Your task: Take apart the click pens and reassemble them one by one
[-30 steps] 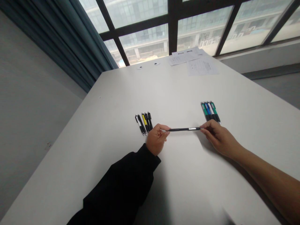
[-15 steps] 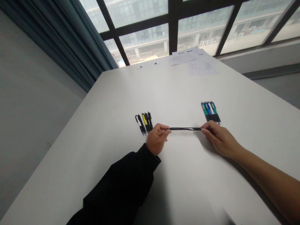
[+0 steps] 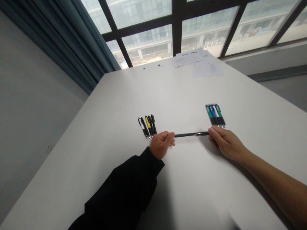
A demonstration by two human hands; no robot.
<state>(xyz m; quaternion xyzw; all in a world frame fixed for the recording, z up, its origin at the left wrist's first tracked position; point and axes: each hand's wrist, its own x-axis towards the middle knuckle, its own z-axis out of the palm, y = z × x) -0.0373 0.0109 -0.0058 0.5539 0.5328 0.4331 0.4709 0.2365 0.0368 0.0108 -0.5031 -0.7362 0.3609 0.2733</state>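
A black pen is stretched sideways between my two hands, above the table. Its left end is pinched in my left hand, which comes out of a black sleeve. My right hand, bare along the forearm, grips the other end between thumb and fingers. Just beyond my left hand lies a row of several pens, mostly black, with one white and one yellow barrel. Beyond my right hand is a second row of pens in green, blue and white with black grips; their lower tips reach close to the hand.
Everything lies on a white table. Printed papers are at its far end, near two small white pieces with dark spots. Behind stand a window and, at the left, a blue curtain.
The pen has come slightly nearer and turned a little, with its right end now higher than its left. Both hands have shifted their fingers while still holding its ends.
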